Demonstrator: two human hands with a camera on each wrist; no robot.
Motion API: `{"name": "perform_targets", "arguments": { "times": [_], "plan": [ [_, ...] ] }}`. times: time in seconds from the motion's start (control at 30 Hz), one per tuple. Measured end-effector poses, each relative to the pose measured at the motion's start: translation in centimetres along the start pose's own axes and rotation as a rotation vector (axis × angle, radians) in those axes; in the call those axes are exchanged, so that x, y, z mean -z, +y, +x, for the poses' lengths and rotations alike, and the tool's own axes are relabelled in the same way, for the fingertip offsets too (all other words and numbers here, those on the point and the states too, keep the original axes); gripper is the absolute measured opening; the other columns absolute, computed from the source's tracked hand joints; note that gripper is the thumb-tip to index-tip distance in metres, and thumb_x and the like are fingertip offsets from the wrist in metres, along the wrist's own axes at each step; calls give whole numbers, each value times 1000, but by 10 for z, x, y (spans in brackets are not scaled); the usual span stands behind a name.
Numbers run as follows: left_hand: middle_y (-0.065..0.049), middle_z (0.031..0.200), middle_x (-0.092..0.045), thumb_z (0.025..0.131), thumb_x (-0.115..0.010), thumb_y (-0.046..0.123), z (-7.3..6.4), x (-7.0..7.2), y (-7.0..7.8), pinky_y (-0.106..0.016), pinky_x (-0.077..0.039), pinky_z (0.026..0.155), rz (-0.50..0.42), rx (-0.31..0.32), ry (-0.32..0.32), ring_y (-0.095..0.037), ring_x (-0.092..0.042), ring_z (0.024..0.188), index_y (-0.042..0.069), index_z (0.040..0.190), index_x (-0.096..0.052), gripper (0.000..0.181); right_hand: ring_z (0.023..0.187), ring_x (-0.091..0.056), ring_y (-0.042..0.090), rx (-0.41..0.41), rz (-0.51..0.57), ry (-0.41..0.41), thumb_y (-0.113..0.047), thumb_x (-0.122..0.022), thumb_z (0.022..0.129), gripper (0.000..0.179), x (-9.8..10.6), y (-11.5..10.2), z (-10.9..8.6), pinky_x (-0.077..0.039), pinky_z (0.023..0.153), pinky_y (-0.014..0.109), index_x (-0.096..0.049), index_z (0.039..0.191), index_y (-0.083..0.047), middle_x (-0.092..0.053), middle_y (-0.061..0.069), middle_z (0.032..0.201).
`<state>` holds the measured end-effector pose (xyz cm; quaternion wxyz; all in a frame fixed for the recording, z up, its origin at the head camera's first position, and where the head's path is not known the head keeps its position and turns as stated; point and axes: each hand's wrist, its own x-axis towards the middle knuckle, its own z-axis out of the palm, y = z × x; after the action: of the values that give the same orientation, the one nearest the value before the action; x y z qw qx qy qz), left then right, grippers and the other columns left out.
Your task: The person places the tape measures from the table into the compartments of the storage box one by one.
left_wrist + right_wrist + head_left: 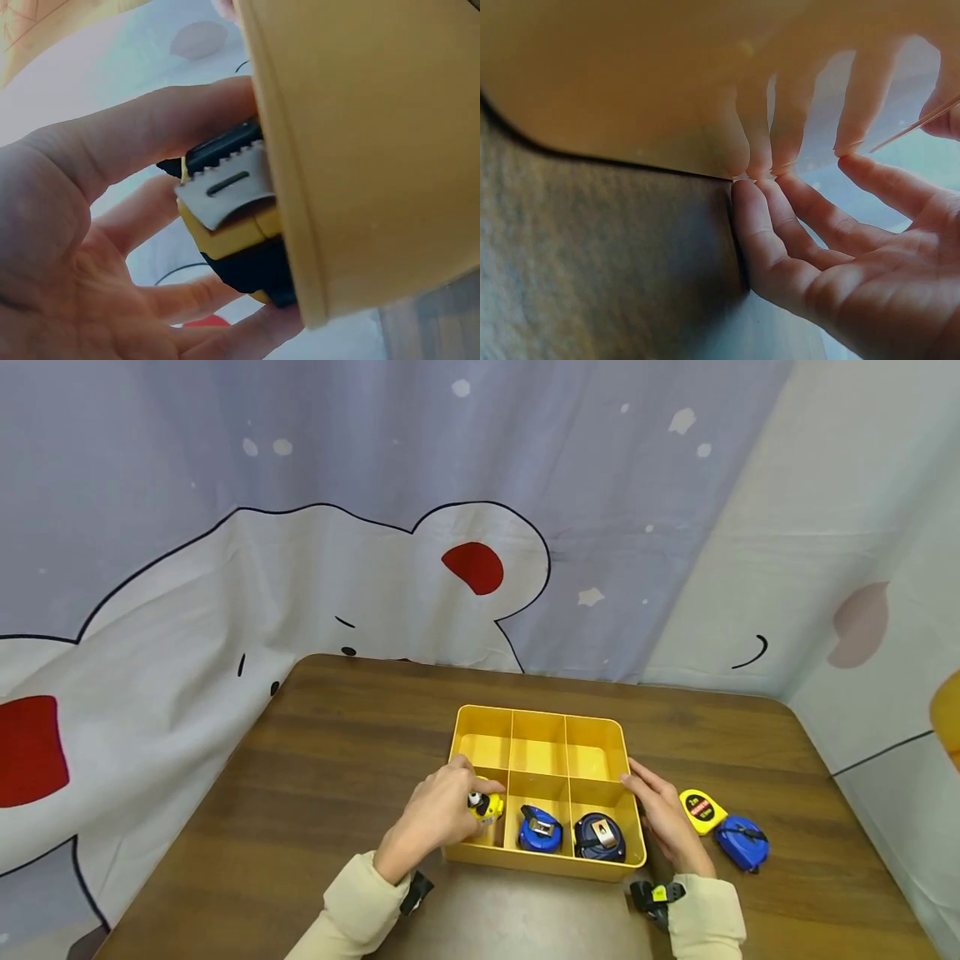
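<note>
A yellow divided storage box (543, 862) sits on the table. At its front-left compartment, my left hand (438, 802) grips a yellow-and-black tape measure (487, 806). In the left wrist view, thumb and fingers are around that tape measure (240, 232), its metal hook facing the camera; the box wall hides its lower part. My right hand (663, 814) holds the box's right wall, fingertips against the outside and thumb over the rim. In the front-middle compartment lies a blue tape measure (540, 829). A dark blue tape measure (600, 837) fills much of the front-right one.
To the right of the box, a yellow tape measure (701, 811) touches a blue tape measure (742, 843) on the wooden table (360, 735). The box's back row has three compartments. A patterned curtain (360, 577) hangs behind the table.
</note>
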<state>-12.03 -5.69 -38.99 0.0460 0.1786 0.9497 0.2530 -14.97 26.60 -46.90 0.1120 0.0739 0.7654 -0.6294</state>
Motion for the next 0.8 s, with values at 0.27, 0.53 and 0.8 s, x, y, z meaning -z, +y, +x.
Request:
{"name": "perform_targets", "arguments": {
  "times": [0.27,0.53,0.8],
  "plan": [
    [-8,96,-56,61,-80,18,8,-12,1,-28,-35,45,95,18,18,-16,-45,62,29,106,-71,47,125,-38,42,-12,6,-2,-41,-46,94,65,-2,0,0,-38,92,52,-22,147,-13,-25,21,147],
    [-18,100,-58,65,-77,19,16,-27,3,-31,-40,44,208,39,74,-23,-50,56,26,101,-71,37,125,-38,41,-9,2,-5,-43,-46,93,67,-1,0,-1,-38,92,51,-20,147,-13,-25,21,147],
    [-19,91,-57,65,-75,13,21,-40,5,-33,-42,42,253,82,67,-22,-51,53,20,100,-72,36,126,-37,41,-9,-7,-6,-44,-45,93,67,-1,-2,-3,-38,93,51,-19,147,-13,-25,21,147]
  ]
}}
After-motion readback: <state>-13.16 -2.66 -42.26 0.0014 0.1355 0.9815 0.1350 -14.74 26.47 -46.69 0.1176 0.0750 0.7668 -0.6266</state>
